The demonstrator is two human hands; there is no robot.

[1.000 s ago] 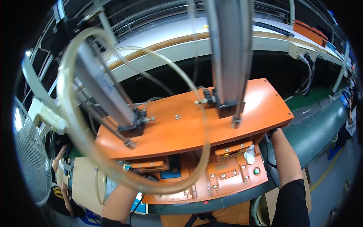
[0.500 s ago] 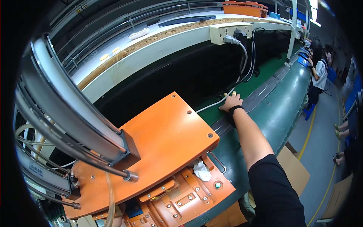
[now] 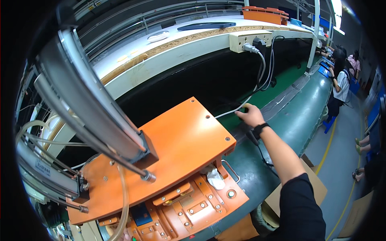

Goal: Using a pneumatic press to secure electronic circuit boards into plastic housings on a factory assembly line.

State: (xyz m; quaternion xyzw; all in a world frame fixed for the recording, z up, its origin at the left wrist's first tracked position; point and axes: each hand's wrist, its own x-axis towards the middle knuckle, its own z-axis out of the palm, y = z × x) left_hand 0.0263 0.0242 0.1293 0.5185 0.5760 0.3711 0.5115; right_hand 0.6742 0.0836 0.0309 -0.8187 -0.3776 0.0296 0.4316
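The right hand [image 3: 250, 115] is extended to 2 o'clock of the orange press plate [image 3: 177, 140], fingers curled around a small dark object [image 3: 242, 109] on the green conveyor belt [image 3: 289, 116]. The object is not yet lifted. The left hand is out of view.

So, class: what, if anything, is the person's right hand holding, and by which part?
The right hand lies over a dark object on the green belt, beside the white cable; whether it grips anything cannot be told.
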